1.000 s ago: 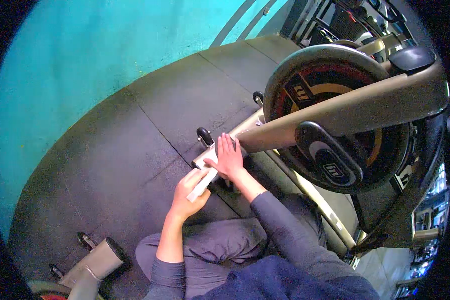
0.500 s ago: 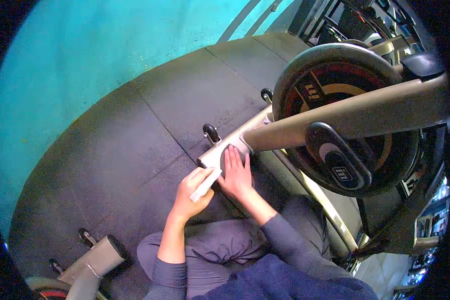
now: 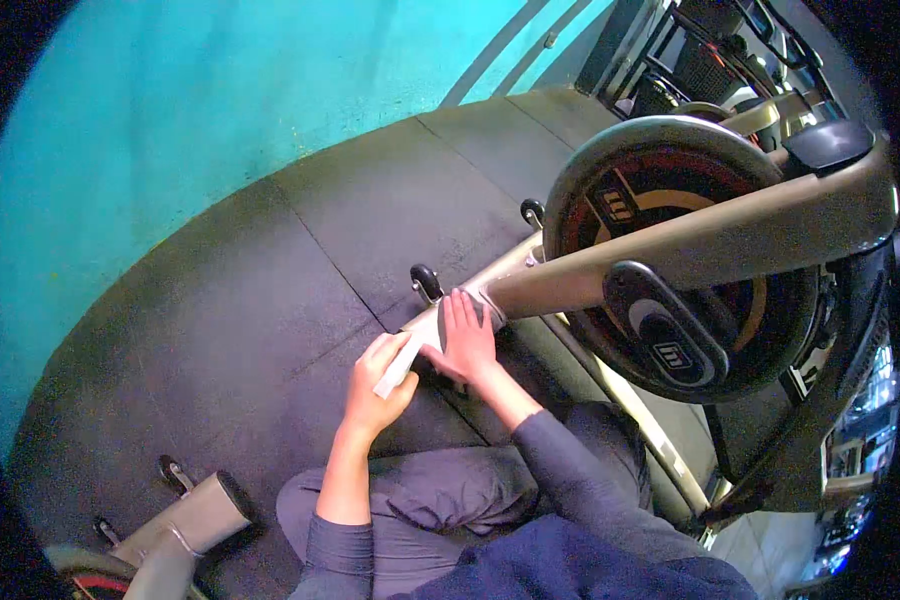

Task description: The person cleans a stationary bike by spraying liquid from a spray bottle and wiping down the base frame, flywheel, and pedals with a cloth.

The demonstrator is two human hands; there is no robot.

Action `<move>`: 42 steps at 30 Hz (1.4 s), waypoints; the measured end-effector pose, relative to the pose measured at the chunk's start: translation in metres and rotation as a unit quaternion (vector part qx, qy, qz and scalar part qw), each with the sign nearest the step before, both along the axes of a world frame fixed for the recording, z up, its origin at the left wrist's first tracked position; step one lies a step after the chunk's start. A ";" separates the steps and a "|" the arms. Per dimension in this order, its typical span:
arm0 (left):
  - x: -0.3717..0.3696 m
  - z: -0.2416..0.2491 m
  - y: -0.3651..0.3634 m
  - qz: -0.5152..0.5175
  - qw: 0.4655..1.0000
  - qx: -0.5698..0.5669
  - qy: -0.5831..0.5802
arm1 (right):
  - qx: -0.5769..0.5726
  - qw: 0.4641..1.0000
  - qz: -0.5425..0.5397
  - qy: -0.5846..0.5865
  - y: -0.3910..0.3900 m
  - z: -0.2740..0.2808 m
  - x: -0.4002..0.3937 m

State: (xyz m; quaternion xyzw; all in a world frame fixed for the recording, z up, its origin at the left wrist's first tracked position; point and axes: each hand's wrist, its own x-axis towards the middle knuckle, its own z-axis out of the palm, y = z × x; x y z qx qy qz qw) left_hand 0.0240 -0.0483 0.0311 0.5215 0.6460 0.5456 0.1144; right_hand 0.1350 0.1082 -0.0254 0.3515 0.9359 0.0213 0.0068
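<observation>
The left hand's (image 3: 366, 378) grip was closed around a white strip (image 3: 398, 367); the right hand (image 3: 470, 345) lay flat, fingers extended, against the base tube (image 3: 502, 267).

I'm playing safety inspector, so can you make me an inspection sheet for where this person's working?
Surface: flat, dark grey, rubber-looking floor with straight seams.
Job's things: flat white strip, material unclear; beige metal tube foot with small round black wheel.
Clutter: nothing seen lying loose.
Grips: bare left grip holds the strip; bare right grip rests open on the foot.
Cables: nothing seen near the grips.
Surroundings: turquoise painted wall; big round dark flywheel; second beige metal foot, lower left.
</observation>
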 end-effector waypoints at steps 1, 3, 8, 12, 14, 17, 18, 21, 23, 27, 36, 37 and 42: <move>-0.001 -0.002 0.001 0.003 1.000 0.014 0.003 | -0.003 1.000 0.017 0.023 -0.011 -0.001 0.005; 0.000 -0.001 -0.001 0.003 1.000 0.001 -0.010 | -0.005 0.998 0.046 0.037 -0.032 -0.001 0.016; 0.000 0.002 -0.002 -0.005 1.000 -0.017 -0.025 | -0.017 0.998 0.051 0.021 -0.055 0.001 0.029; 0.000 0.001 -0.003 -0.002 1.000 -0.003 -0.008 | -0.039 0.998 0.004 0.057 -0.031 -0.005 0.006; 0.000 0.001 -0.002 -0.002 1.000 0.006 -0.004 | -0.031 0.999 -0.015 0.042 -0.017 -0.004 -0.009; 0.000 -0.001 0.000 -0.002 1.000 -0.004 -0.023 | -0.040 0.998 -0.055 -0.009 -0.005 -0.001 -0.023; 0.000 -0.002 0.001 -0.003 1.000 0.002 -0.019 | -0.037 0.998 -0.055 -0.010 -0.003 -0.002 -0.022; 0.001 -0.001 0.000 -0.002 1.000 0.021 -0.011 | -0.030 0.999 -0.042 -0.010 -0.003 -0.001 -0.020; -0.002 0.000 -0.001 0.002 1.000 0.029 -0.006 | -0.036 0.999 -0.022 0.001 -0.012 0.004 -0.012; -0.002 0.001 -0.003 0.011 1.000 0.023 -0.007 | -0.025 0.999 0.032 0.011 -0.050 0.008 0.016; -0.008 0.002 -0.001 0.027 0.999 0.027 0.018 | -0.036 0.996 0.070 0.043 -0.055 0.001 0.012; -0.007 0.001 -0.002 0.031 0.999 0.019 0.007 | -0.017 0.996 0.077 0.038 -0.050 -0.001 0.005; -0.008 -0.005 -0.001 0.029 0.999 -0.006 -0.012 | -0.029 0.997 0.078 0.002 -0.030 -0.001 -0.028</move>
